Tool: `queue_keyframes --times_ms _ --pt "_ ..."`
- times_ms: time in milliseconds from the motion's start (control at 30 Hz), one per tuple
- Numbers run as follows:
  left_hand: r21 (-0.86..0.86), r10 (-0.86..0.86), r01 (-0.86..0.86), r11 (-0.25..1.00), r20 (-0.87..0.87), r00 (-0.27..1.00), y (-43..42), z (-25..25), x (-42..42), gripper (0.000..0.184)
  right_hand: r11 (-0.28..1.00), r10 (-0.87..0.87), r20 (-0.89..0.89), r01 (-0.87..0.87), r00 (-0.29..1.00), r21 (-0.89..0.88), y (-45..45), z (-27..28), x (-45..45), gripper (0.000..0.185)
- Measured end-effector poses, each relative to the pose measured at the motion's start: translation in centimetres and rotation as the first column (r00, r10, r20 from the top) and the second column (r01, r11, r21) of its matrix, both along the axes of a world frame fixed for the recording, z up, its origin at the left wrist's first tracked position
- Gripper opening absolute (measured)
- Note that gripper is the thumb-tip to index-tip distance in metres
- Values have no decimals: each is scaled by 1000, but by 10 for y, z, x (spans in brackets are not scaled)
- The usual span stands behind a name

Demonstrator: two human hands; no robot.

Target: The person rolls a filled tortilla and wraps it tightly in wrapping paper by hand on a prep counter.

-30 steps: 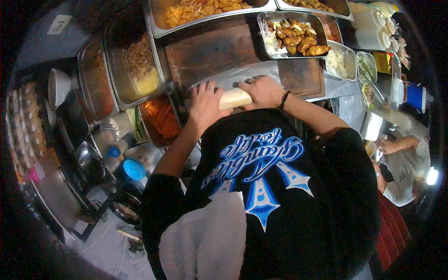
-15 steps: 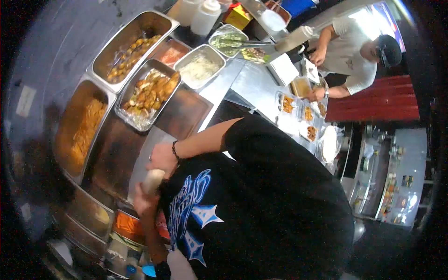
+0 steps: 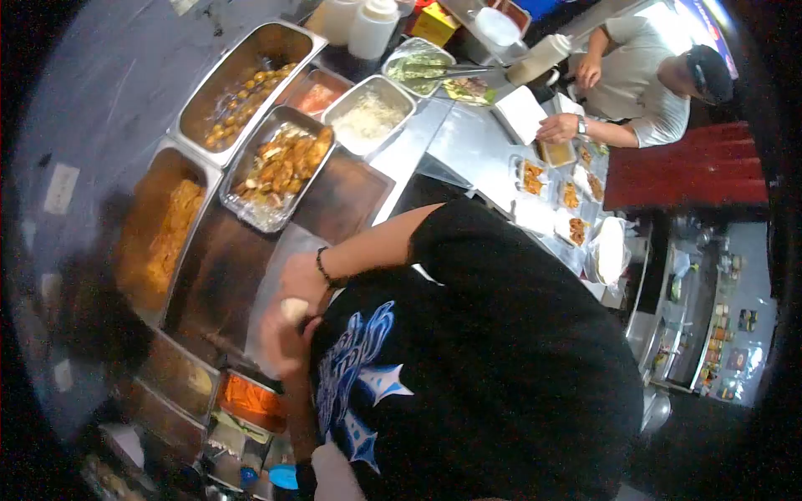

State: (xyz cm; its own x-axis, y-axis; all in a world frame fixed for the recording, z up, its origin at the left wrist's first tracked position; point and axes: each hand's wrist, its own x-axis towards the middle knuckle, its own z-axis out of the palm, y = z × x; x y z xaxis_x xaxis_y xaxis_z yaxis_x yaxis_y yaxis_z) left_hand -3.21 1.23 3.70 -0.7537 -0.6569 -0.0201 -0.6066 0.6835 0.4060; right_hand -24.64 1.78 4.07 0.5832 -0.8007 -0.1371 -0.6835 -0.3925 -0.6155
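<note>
- Close against the wearer's black T-shirt [image 3: 484, 334], two hands clasp one pale rolled wrap [image 3: 294, 311]: the right hand [image 3: 301, 280], with a beaded bracelet [image 3: 322, 265], and the left hand [image 3: 284, 346] both curl around it. Blur hides the single fingers.
- Under the wrap, one sheet of whitish paper [image 3: 288, 242] on a brown board [image 3: 209, 288].
- Beside the left forearm, one metal pan [image 3: 242, 423] of orange shreds; next to it, another pan [image 3: 171, 363] with a pale yellow lump.
- Overlapping the board, one foil-lined tray [image 3: 266, 219] heaped with browned, chunky pieces.
- Past the board, two deep steel pans: one [image 3: 192, 245] of orange-yellow pieces, one [image 3: 296, 75] of small round golden ones.
- Beyond the tray, three smaller containers: one [image 3: 341, 79] of pinkish-red bits, one [image 3: 393, 129] of white shreds, one [image 3: 423, 93] of green shreds with tongs [image 3: 455, 67] across it.
- Behind these, two upright squeeze bottles [image 3: 373, 32].
- Farther along the steel counter [image 3: 468, 138], at least three clear boxes [image 3: 518, 175] of orange-brown food.
- Farthest, one co-worker [image 3: 639, 79], one hand at an opened white box [image 3: 518, 115].
</note>
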Motion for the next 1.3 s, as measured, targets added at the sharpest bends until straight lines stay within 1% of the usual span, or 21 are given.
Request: queue_keyframes --times_ms 33,67,133,167,200,267,333,367,433,533,700,800,867,967,1033,1100,1133,1167,1233,1267,1300 --pt "-172 -18 31 985 76 997 6 -6 -15 86 999 -41 32 41 999 15 1 2 -3 59" --pt "-92 -14 15 996 8 1000 7 -23 -14 86 997 -69 76 67 995 33 3 3 -3 59" --pt "61 23 -21 998 -44 999 2 -6 -16 87 996 -60 -45 62 997 61 2 3 -2 67" --pt "138 46 -40 990 -40 998 4 22 -29 87 995 -69 -16 70 997 75 2 4 -5 73" --pt "33 16 -16 999 -13 1000 6 13 -24 85 992 -82 16 81 996 97 4 7 -5 78" --pt "-79 14 -12 997 31 999 6 6 -19 83 983 -53 -113 72 992 168 4 12 -6 82" --pt "-150 -9 12 989 19 1000 2 4 -22 78 999 -36 -154 32 987 -30 9 11 -10 75" --pt "-149 7 -3 989 29 1000 3 6 -24 78 999 -20 -145 16 989 -29 14 13 -12 75" --pt "-107 43 -37 994 56 998 2 6 -25 71 924 -80 -167 10 983 -382 22 15 -15 64" --pt "-111 36 -28 993 71 997 1 5 -25 63 905 -144 -197 48 970 -423 34 6 -11 61" --pt "-35 -34 39 999 132 991 -6 13 -22 61 941 -96 -170 34 981 -336 26 -11 -17 60" --pt "-114 -14 17 993 32 999 -12 17 -24 62 949 -85 -171 28 982 -313 21 -15 -17 59" --pt "-49 -11 17 999 121 993 -15 16 -28 67 968 -85 -194 35 977 -249 18 -13 -17 60" --pt "2 -106 106 994 15 994 -18 11 -37 69 931 -197 -217 113 956 -347 26 1 -12 58" --pt "53 -139 138 989 14 990 -21 9 -43 73 944 -264 -269 191 926 -269 40 30 -12 61" --pt "108 -174 172 979 8 985 -24 10 -47 76 770 -594 -84 535 800 -348 62 47 -21 63" --pt "80 -212 209 975 37 976 -25 14 -48 74 767 -600 -88 541 795 -346 74 47 -22 63" --pt "53 -250 247 968 68 966 -26 17 -49 72 600 -784 83 785 616 -154 86 47 -23 64" --pt "51 -274 271 961 89 958 -28 19 -53 70 229 -960 171 973 223 15 106 26 -20 64" --pt "46 -289 286 957 108 951 -27 18 -57 68 77 -985 169 954 28 290 110 4 -18 63" --pt "50 -306 303 952 105 946 -28 17 -59 68 -74 -980 117 838 -163 541 113 -17 -15 64"
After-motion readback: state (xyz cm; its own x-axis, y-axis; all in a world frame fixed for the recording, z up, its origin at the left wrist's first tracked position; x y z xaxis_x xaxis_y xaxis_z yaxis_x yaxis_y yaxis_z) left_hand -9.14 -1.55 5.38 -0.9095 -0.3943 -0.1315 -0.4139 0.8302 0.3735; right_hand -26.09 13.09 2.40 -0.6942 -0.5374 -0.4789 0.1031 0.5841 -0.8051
